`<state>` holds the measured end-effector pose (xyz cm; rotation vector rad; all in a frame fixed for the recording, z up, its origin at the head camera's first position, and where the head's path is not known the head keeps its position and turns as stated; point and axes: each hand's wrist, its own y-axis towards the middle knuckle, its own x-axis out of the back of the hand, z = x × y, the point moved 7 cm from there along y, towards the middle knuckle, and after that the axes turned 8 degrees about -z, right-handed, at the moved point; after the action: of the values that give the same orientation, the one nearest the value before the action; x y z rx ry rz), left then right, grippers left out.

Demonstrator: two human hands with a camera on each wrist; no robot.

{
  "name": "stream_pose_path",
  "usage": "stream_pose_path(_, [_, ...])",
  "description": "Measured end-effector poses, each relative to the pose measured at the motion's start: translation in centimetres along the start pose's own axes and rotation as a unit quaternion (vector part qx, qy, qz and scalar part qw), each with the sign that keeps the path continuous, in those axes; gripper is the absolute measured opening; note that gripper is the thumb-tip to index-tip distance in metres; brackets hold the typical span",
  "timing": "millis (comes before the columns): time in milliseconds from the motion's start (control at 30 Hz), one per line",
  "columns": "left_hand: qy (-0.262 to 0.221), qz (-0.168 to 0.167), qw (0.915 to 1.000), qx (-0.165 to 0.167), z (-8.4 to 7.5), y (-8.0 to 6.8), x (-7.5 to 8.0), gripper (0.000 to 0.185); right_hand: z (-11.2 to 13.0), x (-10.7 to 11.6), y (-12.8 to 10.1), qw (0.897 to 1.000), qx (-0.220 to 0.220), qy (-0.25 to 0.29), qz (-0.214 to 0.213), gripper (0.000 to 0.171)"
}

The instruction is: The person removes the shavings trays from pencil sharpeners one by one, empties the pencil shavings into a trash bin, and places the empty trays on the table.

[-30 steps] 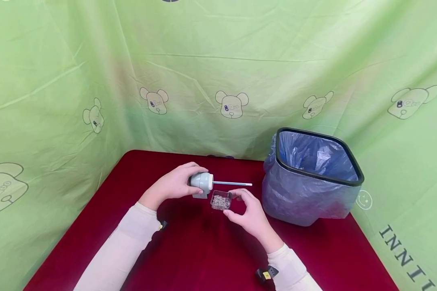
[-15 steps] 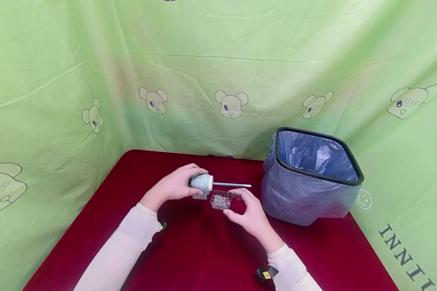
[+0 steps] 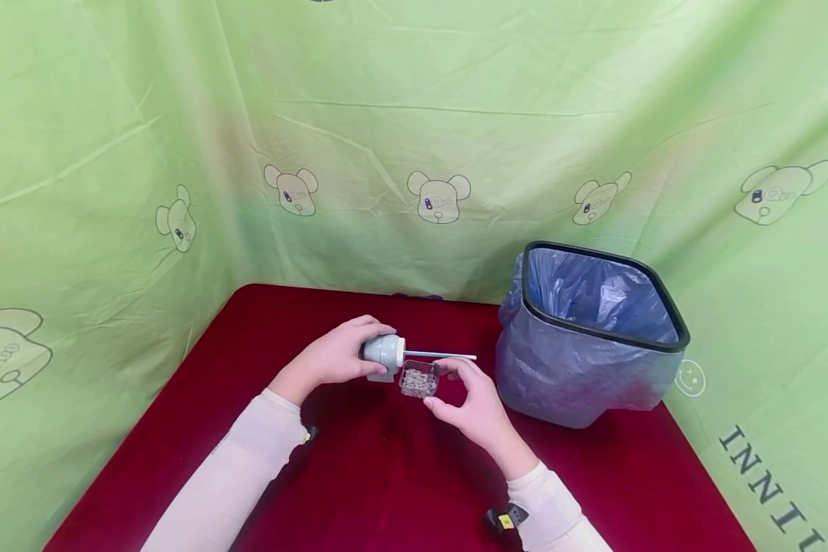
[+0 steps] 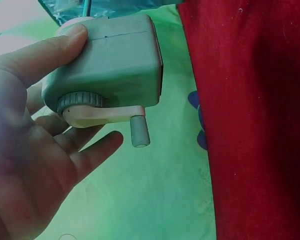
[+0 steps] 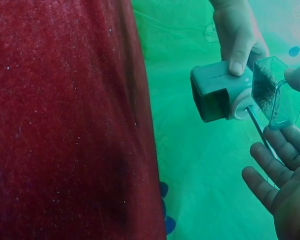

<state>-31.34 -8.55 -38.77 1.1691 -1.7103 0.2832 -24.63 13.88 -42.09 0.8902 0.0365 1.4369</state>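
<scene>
My left hand (image 3: 338,353) grips a grey-blue crank pencil sharpener (image 3: 384,353) above the table. A slim blue pencil (image 3: 441,354) sticks out of its front toward the right. In the left wrist view, the thumb lies on the sharpener's body (image 4: 120,55), and the crank (image 4: 139,131) hangs free of the fingers. My right hand (image 3: 479,406) pinches a small clear shavings drawer (image 3: 418,379) just beside the sharpener, below the pencil. Shavings cover its bottom. The right wrist view shows a dark open slot (image 5: 215,104) in the sharpener's body.
A bin (image 3: 607,337) with a black rim and a blue bag lining stands at the table's right. Dark red cloth covers the table (image 3: 386,475). Green fabric with bear heads (image 3: 359,92) hangs behind and at both sides.
My left hand has lowered slightly with the sharpener and pencil, bringing them a little nearer the drawer. The right hand and drawer stay in place.
</scene>
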Motion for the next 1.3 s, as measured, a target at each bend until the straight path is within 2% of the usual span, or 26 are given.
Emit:
stream_pose_path(600, [0.005, -0.012, 0.9999, -0.004, 0.5, -0.3, -1.2, 0.061, 0.3, 0.1, 0.1, 1.000, 0.021, -0.007, -0.007, 0.056])
stream_pose_path(833, [0.017, -0.022, 0.9995, -0.010, 0.6, -0.4, -1.4, 0.060, 0.6, 0.5, 0.4, 1.000, 0.025, 0.010, -0.013, 0.055])
stream_pose_path(1100, [0.018, -0.019, 0.9996, -0.006, 0.6, -0.7, -1.7, 0.060, 0.3, 0.6, 0.4, 1.000, 0.022, 0.014, -0.010, 0.053])
stream_pose_path(1300, [0.022, -0.011, 0.9997, -0.007, 0.9, -0.7, -2.5, 0.060, 0.2, 0.8, 0.4, 1.000, 0.018, 0.006, -0.012, 0.053])
